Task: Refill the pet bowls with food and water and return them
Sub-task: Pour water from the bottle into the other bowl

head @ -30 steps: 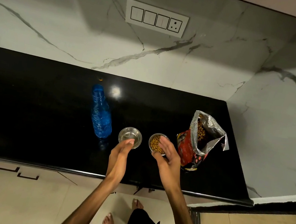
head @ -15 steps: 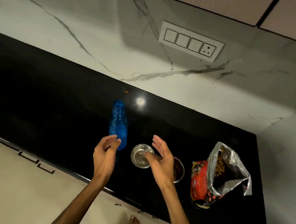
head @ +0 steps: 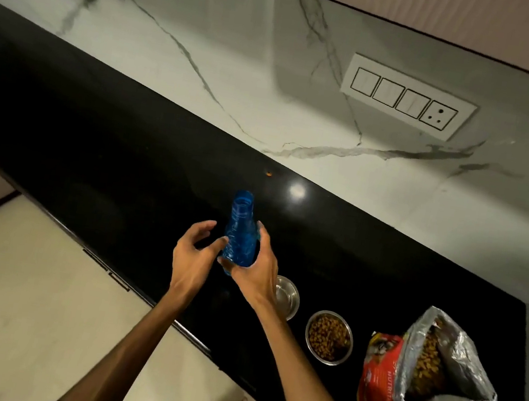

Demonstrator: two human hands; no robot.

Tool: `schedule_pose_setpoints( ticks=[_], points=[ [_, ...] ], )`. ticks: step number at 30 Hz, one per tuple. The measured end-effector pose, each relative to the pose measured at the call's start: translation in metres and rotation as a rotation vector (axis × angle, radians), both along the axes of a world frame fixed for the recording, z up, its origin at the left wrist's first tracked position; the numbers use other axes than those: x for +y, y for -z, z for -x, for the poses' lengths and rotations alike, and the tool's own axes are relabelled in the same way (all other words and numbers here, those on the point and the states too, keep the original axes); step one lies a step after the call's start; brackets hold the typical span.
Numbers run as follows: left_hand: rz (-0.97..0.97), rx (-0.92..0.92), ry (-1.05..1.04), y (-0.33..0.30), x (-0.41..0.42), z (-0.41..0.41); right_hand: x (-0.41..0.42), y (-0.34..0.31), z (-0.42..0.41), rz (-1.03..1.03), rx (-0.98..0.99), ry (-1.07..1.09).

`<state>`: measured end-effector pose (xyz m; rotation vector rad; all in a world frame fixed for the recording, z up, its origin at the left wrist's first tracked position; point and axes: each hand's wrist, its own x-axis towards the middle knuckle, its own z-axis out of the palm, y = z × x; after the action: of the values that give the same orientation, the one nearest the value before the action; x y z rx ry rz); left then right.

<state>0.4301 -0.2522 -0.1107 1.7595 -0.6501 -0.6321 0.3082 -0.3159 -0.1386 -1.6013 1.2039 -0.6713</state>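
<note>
A blue plastic water bottle [head: 240, 231] stands on the black counter [head: 90, 152], its mouth open at the top. My right hand [head: 259, 269] wraps the bottle's lower right side. My left hand [head: 193, 258] is just left of it, fingers spread, with fingertips at the bottle's side. Right of my hands sits a steel bowl [head: 287, 297] with nothing visible in it, partly hidden by my right wrist. Beside that bowl is a second steel bowl [head: 329, 337] full of brown kibble.
An open red and silver kibble bag [head: 426, 375] stands at the counter's right end near the marble side wall. A switch panel [head: 407, 98] is on the marble backsplash. The counter's front edge runs diagonally below my hands, with drawers and floor beneath.
Both hands left the two bowls and moved left to the blue bottle. My right hand now holds it. The view swung left, shifting bowls and bag to the lower right.
</note>
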Motion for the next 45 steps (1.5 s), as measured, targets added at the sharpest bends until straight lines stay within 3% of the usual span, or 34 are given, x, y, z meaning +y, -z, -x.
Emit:
schedule_pose_setpoints(
  ticks=[23, 38, 45],
  points=[
    [-0.098, -0.114, 0.003, 0.022, 0.013, -0.005, -0.013, 0.028, -0.014, -0.005, -0.088, 0.022],
    [-0.037, -0.091, 0.291, 0.036, -0.01, -0.044, 0.01, -0.028, -0.014, 0.176, -0.353, 0.297],
    [-0.082, -0.191, 0.47, 0.051, -0.008, -0.033, 0.035, -0.049, 0.008, 0.257, -0.31, 0.374]
  ],
)
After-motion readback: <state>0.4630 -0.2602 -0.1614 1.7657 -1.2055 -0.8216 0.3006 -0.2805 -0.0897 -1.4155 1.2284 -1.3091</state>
